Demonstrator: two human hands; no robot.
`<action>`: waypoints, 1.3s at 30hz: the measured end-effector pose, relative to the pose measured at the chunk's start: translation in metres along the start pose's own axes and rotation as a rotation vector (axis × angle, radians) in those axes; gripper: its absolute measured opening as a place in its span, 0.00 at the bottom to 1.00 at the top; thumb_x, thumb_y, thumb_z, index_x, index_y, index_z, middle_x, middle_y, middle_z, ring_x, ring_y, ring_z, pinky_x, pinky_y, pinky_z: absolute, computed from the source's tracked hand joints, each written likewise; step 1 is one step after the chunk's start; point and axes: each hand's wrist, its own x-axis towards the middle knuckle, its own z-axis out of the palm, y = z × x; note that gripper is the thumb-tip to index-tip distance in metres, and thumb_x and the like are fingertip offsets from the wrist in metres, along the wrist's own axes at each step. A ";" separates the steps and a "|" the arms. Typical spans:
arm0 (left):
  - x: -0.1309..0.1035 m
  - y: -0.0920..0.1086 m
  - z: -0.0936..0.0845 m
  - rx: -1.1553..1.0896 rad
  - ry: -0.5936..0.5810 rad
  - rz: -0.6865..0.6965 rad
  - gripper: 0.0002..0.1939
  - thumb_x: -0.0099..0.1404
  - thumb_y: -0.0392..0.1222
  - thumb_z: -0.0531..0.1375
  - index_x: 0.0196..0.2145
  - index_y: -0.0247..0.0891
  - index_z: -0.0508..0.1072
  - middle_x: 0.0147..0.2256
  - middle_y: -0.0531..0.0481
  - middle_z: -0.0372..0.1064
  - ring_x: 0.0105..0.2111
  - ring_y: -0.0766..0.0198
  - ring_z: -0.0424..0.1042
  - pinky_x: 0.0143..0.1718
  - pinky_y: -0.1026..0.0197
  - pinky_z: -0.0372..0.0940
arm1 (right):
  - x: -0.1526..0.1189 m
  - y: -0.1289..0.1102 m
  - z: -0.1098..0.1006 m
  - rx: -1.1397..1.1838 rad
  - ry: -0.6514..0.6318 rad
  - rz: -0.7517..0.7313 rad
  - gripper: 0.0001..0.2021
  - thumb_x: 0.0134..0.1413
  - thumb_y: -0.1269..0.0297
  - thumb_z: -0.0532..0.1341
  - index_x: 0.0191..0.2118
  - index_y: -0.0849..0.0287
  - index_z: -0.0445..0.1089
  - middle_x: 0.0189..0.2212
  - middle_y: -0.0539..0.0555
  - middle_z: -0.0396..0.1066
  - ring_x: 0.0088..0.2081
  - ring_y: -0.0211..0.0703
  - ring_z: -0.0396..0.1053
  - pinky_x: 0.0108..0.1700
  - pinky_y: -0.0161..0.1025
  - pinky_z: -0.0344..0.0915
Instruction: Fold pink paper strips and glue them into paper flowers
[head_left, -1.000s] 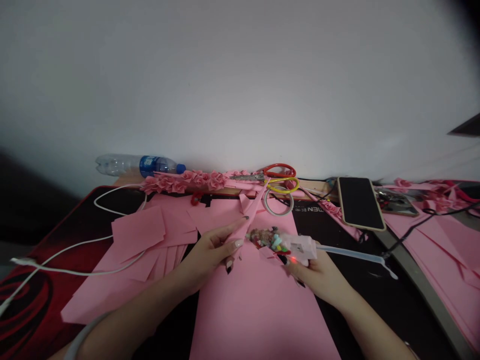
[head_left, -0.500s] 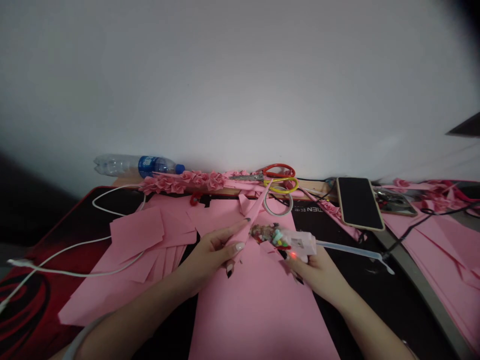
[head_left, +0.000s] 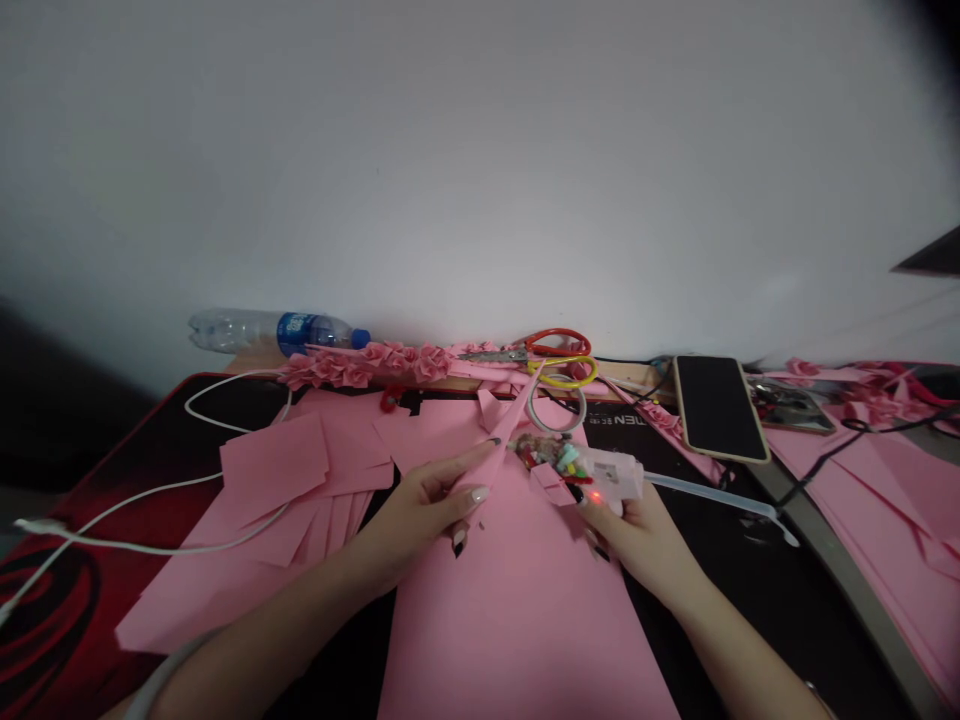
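Observation:
A thin pink paper cone [head_left: 514,420] points up and away, pinched between the fingers of my left hand [head_left: 442,500]. My right hand [head_left: 630,530] is closed around a small white glue gun [head_left: 616,474] whose front is crusted with coloured bits. A red light glows on its side, and a clear glue stick [head_left: 709,492] sticks out of its back. Beside my right fingertips is a small folded pink piece [head_left: 550,484]; whether they hold it I cannot tell. Under both hands lies a large pink sheet [head_left: 525,620].
Pink squares [head_left: 274,465] lie at the left by a white cable [head_left: 150,548]. Along the wall are a plastic bottle [head_left: 255,330], paper flowers [head_left: 397,360], scissors [head_left: 562,371] and a tape roll [head_left: 556,404]. A phone [head_left: 720,408] and more pink sheets [head_left: 877,520] are at the right.
My right hand and the glue gun have moved slightly right, away from the paper cone. The small folded piece has shifted right too. My left hand has barely moved.

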 end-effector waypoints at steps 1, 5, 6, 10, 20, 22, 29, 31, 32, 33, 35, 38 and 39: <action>0.000 0.000 0.000 0.008 -0.001 -0.003 0.30 0.60 0.46 0.62 0.60 0.41 0.65 0.22 0.59 0.55 0.18 0.73 0.54 0.20 0.68 0.56 | 0.000 0.000 0.000 0.000 0.003 -0.005 0.09 0.53 0.60 0.58 0.32 0.60 0.67 0.18 0.46 0.61 0.18 0.33 0.56 0.20 0.32 0.56; -0.001 0.002 0.000 0.041 -0.014 -0.001 0.31 0.60 0.47 0.62 0.60 0.40 0.63 0.21 0.59 0.57 0.18 0.73 0.54 0.21 0.67 0.56 | 0.001 0.002 0.000 0.002 0.027 -0.009 0.11 0.54 0.58 0.58 0.37 0.61 0.68 0.17 0.45 0.59 0.17 0.33 0.54 0.19 0.32 0.55; -0.001 0.002 0.000 0.050 -0.020 -0.001 0.32 0.60 0.47 0.62 0.60 0.40 0.63 0.21 0.59 0.57 0.18 0.73 0.54 0.21 0.67 0.56 | 0.001 0.002 0.000 0.000 0.042 -0.015 0.11 0.54 0.57 0.58 0.38 0.61 0.67 0.16 0.44 0.59 0.17 0.33 0.54 0.18 0.31 0.54; -0.001 0.001 0.000 0.067 -0.030 -0.013 0.32 0.60 0.47 0.62 0.61 0.39 0.62 0.19 0.59 0.58 0.18 0.71 0.55 0.21 0.66 0.56 | 0.002 0.002 0.001 -0.026 0.096 -0.033 0.09 0.53 0.58 0.59 0.30 0.59 0.67 0.14 0.44 0.56 0.16 0.33 0.52 0.16 0.31 0.51; 0.000 -0.003 -0.002 0.125 -0.031 0.007 0.33 0.60 0.46 0.61 0.62 0.39 0.60 0.19 0.59 0.58 0.18 0.71 0.56 0.22 0.66 0.56 | 0.002 -0.001 -0.001 -0.069 0.153 -0.029 0.11 0.51 0.58 0.60 0.22 0.56 0.64 0.12 0.45 0.56 0.16 0.36 0.54 0.16 0.32 0.51; 0.001 -0.004 -0.003 0.128 -0.040 0.014 0.34 0.60 0.47 0.61 0.62 0.39 0.60 0.18 0.60 0.58 0.18 0.71 0.56 0.21 0.66 0.56 | 0.003 0.000 0.000 -0.066 0.155 -0.025 0.11 0.52 0.58 0.59 0.23 0.56 0.65 0.12 0.45 0.55 0.15 0.35 0.53 0.16 0.32 0.50; -0.001 0.001 0.000 0.109 -0.010 -0.002 0.31 0.61 0.46 0.61 0.61 0.39 0.62 0.19 0.59 0.57 0.19 0.71 0.55 0.22 0.65 0.57 | 0.002 -0.001 0.001 -0.026 0.114 -0.032 0.08 0.53 0.59 0.58 0.31 0.59 0.68 0.14 0.44 0.55 0.16 0.33 0.52 0.16 0.31 0.50; -0.001 0.001 0.000 0.095 0.001 -0.003 0.31 0.61 0.46 0.61 0.61 0.40 0.63 0.20 0.59 0.57 0.19 0.71 0.55 0.22 0.66 0.57 | 0.001 -0.002 0.001 -0.009 0.074 -0.028 0.08 0.53 0.60 0.58 0.34 0.60 0.67 0.15 0.43 0.56 0.16 0.33 0.52 0.17 0.31 0.51; -0.001 0.001 -0.001 0.094 0.002 0.001 0.31 0.61 0.46 0.61 0.61 0.41 0.63 0.20 0.59 0.57 0.18 0.72 0.55 0.22 0.66 0.57 | 0.001 -0.002 0.001 0.001 0.050 -0.019 0.08 0.53 0.60 0.58 0.34 0.60 0.67 0.16 0.43 0.57 0.17 0.33 0.53 0.18 0.31 0.52; 0.000 0.001 -0.001 0.095 0.001 0.005 0.31 0.61 0.47 0.61 0.61 0.41 0.63 0.20 0.59 0.56 0.18 0.72 0.55 0.22 0.66 0.57 | 0.000 -0.002 0.001 0.007 0.024 -0.006 0.08 0.53 0.60 0.58 0.33 0.60 0.66 0.16 0.44 0.58 0.17 0.33 0.53 0.18 0.31 0.53; 0.001 0.000 -0.001 0.095 0.002 0.015 0.32 0.60 0.47 0.62 0.61 0.41 0.63 0.20 0.60 0.56 0.18 0.72 0.55 0.21 0.67 0.58 | -0.001 -0.004 0.002 0.009 -0.014 0.020 0.08 0.53 0.60 0.58 0.30 0.60 0.65 0.16 0.44 0.58 0.17 0.32 0.54 0.18 0.30 0.53; 0.002 0.000 -0.001 0.079 0.018 0.016 0.32 0.59 0.48 0.62 0.60 0.39 0.64 0.21 0.60 0.54 0.19 0.72 0.54 0.21 0.66 0.59 | -0.001 -0.006 0.003 0.015 -0.053 0.018 0.09 0.54 0.60 0.57 0.29 0.60 0.65 0.16 0.44 0.57 0.17 0.32 0.53 0.18 0.30 0.54; 0.002 0.000 0.000 0.075 0.024 0.014 0.32 0.59 0.47 0.62 0.60 0.38 0.64 0.21 0.60 0.53 0.19 0.72 0.54 0.21 0.66 0.59 | -0.001 -0.007 0.003 0.020 -0.064 0.012 0.09 0.54 0.60 0.56 0.31 0.61 0.66 0.17 0.44 0.57 0.17 0.32 0.53 0.18 0.30 0.54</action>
